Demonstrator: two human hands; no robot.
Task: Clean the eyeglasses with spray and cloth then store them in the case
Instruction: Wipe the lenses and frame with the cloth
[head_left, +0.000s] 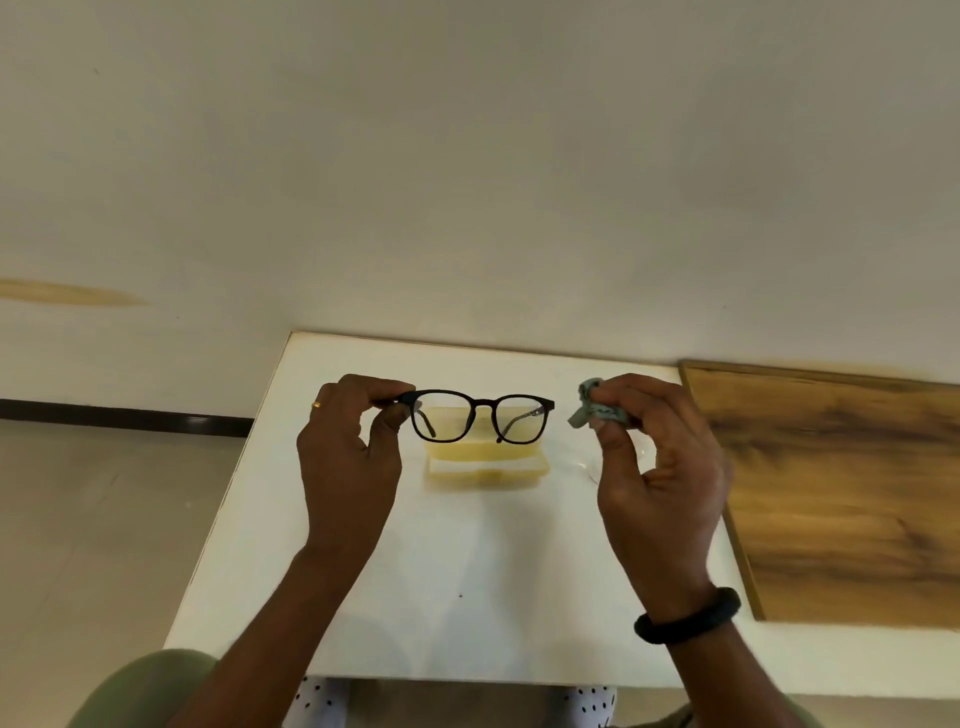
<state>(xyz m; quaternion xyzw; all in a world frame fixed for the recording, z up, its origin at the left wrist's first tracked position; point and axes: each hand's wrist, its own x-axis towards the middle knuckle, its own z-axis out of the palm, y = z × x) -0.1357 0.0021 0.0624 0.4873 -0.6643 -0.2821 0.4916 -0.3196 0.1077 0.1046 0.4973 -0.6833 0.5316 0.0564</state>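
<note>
– Why are the eyeglasses (483, 401) raised above the worktop (467, 571)?
– Likely to inspect the lenses. The left grip (348, 447) pinches the frame's corner over the yellow case (485, 462). The right grip (660, 467) clutches the bunched cloth (597, 408) beside them, not touching.

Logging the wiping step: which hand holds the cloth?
The right hand, with the black wristband, pinches the bunched grey cloth; the left hand, wearing a ring, pinches the eyeglasses by the frame corner.
</note>
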